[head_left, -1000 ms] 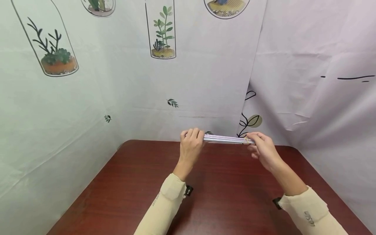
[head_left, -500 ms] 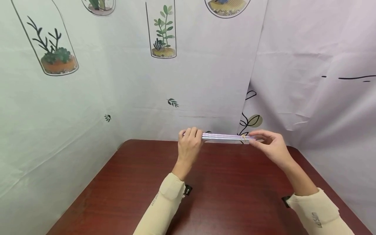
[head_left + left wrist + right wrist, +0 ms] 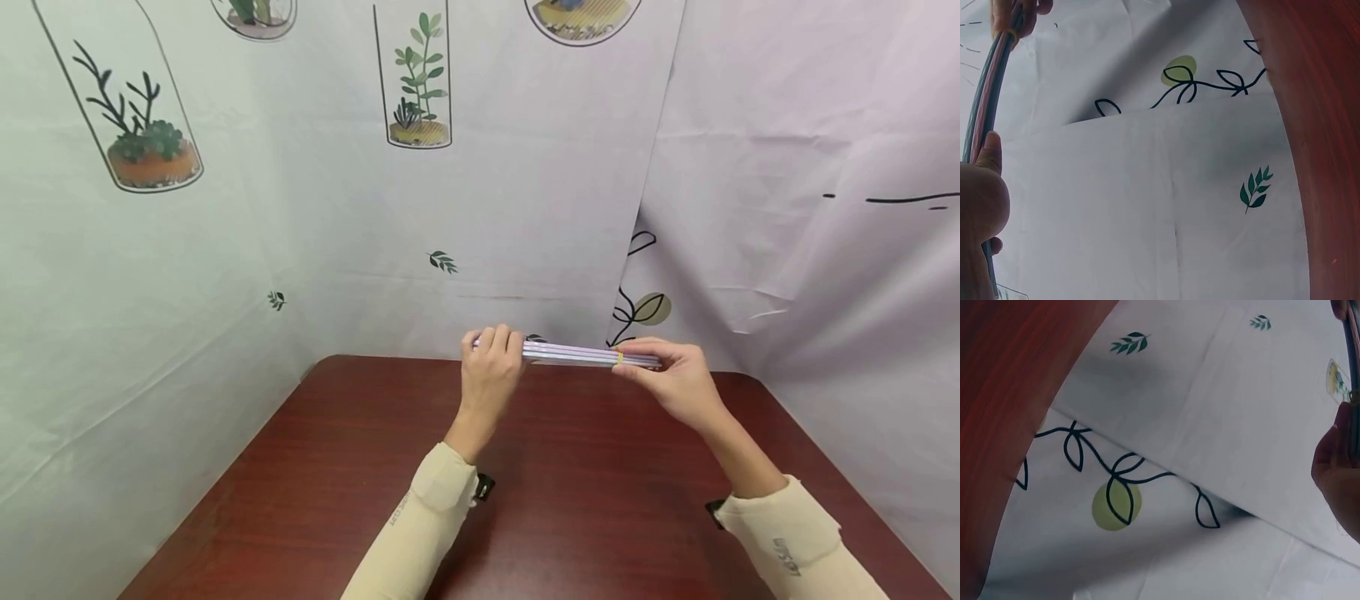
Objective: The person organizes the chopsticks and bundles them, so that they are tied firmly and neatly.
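Note:
A bundle of thin, straight sticks [image 3: 570, 353] in pale purple and blue is held level above the far part of the table. My left hand [image 3: 489, 367] grips its left end, fingers wrapped over the top; in the left wrist view the thumb [image 3: 992, 153] lies along the sticks. Near the other end a yellow rubber band [image 3: 620, 357] circles the bundle. There my right hand [image 3: 678, 379] pinches band and sticks, thumb below and fingers above, with the right tips of the sticks partly behind it. The right wrist view catches this hand only at its edge.
A dark red-brown table [image 3: 525, 500] with rounded far corners lies under both forearms. White cloth [image 3: 525, 217] printed with plants and jars hangs close behind it and along both sides. Each sleeve cuff carries a small black device [image 3: 485, 487].
My right hand first slid off to the right end, thumb and fingers apart, then came back left onto the band. The band looked looser and bunched earlier. My left hand has barely moved.

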Available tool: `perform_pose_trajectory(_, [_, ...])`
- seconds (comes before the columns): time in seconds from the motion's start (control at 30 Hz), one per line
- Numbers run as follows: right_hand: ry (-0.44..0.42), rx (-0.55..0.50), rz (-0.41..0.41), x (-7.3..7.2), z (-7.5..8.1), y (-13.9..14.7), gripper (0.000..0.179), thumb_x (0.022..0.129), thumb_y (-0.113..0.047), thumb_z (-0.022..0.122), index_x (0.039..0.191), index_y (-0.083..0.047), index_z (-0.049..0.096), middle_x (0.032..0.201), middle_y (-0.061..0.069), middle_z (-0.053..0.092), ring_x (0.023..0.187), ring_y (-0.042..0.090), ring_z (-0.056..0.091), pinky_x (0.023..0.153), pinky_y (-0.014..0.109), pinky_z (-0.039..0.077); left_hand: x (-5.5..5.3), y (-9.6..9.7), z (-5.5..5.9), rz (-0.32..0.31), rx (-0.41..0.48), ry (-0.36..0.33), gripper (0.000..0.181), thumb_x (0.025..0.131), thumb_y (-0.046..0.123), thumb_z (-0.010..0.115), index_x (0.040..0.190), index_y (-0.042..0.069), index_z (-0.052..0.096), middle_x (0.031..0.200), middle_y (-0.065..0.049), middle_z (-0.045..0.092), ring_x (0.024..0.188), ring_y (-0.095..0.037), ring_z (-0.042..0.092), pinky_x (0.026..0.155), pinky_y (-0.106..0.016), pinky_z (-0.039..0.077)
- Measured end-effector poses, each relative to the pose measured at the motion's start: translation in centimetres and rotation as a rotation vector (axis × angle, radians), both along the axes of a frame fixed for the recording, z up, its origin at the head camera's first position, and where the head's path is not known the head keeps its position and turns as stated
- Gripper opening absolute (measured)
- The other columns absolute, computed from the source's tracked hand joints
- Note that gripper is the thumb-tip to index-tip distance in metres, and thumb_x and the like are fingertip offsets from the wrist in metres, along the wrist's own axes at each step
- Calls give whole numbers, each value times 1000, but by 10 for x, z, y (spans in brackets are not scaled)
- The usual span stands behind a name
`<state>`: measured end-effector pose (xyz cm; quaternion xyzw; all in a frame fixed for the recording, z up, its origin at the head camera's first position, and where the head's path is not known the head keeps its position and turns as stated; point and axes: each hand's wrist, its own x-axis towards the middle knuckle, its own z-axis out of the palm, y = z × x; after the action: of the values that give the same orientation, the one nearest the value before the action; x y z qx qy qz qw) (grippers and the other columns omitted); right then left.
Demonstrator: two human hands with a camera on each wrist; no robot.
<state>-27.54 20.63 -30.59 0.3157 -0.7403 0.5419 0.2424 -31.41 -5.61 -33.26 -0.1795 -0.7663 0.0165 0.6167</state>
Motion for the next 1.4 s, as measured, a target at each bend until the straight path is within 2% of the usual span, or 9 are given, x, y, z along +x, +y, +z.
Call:
perform_pose_trajectory(0.13, [7, 49, -64, 0, 0, -5, 31, 72, 5, 83, 102, 1, 76, 99, 5, 75, 83, 4, 67, 66, 17, 53, 2, 4, -1, 0, -4, -11, 25, 83, 34, 72, 87, 13, 59, 82, -1, 56, 78, -19, 55, 85, -39, 42])
perform_pose_trajectory(0.33, [1, 41, 0, 5, 9, 0, 40, 71, 13, 80, 109, 8, 71, 105, 9, 73, 90, 4, 68, 70, 17, 54, 2, 3, -1, 1, 4, -11, 30, 84, 41, 69, 88, 13, 60, 83, -1, 56, 78, -19, 55, 85, -39, 42])
perform_pose_trajectory(0.47, [91, 102, -9, 16, 20, 1, 31, 69, 20, 77, 98, 12, 71, 98, 21, 70, 88, 7, 67, 71, 16, 53, 1, 2, 0, 4, 5, -5, 31, 85, 45, 64, 87, 14, 60, 82, -1, 57, 78, -19, 56, 85, -39, 43])
perform_pose_trajectory(0.6, [177, 188, -101, 22, 25, -3, 25, 68, 16, 79, 90, 7, 74, 93, 21, 71, 86, 5, 66, 70, 14, 51, 0, 2, -1, 21, -8, -14, 27, 88, 40, 64, 86, 14, 59, 82, -1, 56, 78, -19, 55, 85, -38, 43])
perform_pose_trajectory(0.83, [346, 192, -177, 2, 12, -5, 29, 61, 12, 86, 85, -2, 77, 86, 9, 74, 83, 2, 65, 71, 9, 47, 3, 3, -1, 26, -1, -24, 27, 84, 37, 72, 87, 13, 59, 82, -1, 56, 78, -19, 55, 85, -38, 43])
perform_pose_trajectory(0.97, [400, 211, -182, -3, 8, -10, 30, 62, 5, 89, 88, -7, 79, 87, 4, 75, 85, 7, 66, 73, 9, 47, 3, 6, -1, 20, -10, 16, 18, 86, 28, 69, 84, 13, 59, 80, -1, 56, 76, -19, 55, 83, -38, 43])
perform_pose_trajectory(1.1, [389, 253, -188, -2, 8, -16, 31, 63, -1, 90, 91, -8, 79, 89, 2, 75, 84, 8, 66, 72, 10, 48, 5, 10, -1, 22, -28, 15, 12, 90, 23, 62, 83, 13, 59, 80, -1, 56, 76, -18, 55, 83, -37, 43])
perform_pose_trajectory(1.23, [349, 233, -180, 1, 11, -13, 38, 62, 0, 90, 97, -6, 78, 98, 6, 75, 93, 8, 64, 74, 11, 47, 5, 8, -4, 28, -17, -13, 20, 86, 31, 69, 85, 13, 59, 81, -1, 56, 77, -19, 55, 84, -37, 43])
perform_pose_trajectory(1.4, [309, 228, -162, 4, 16, -3, 37, 62, 3, 90, 96, -5, 77, 98, 8, 74, 95, 6, 63, 77, 10, 46, 4, 5, -5, 35, -1, 0, 17, 82, 23, 74, 86, 13, 60, 82, -1, 57, 77, -19, 55, 84, -37, 43])
